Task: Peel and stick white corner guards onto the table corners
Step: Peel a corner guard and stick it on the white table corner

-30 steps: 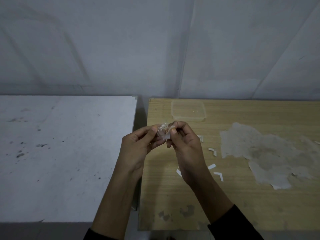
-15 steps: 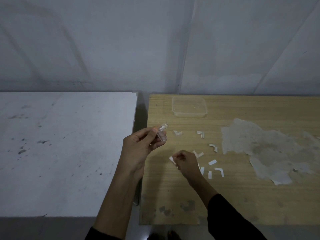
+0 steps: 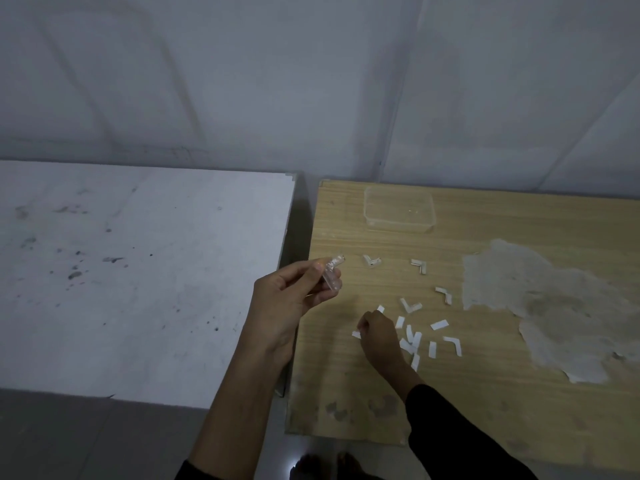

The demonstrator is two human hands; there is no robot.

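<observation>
The left hand is raised over the gap between the white table and the wooden table, thumb and fingers clamped on a clear corner guard. The right hand rests low on the wooden table, fingers curled together, pinching a small white strip at their tips. Just beside it lie scattered peeled strips and, farther back, loose corner guards near a clear plastic container.
</observation>
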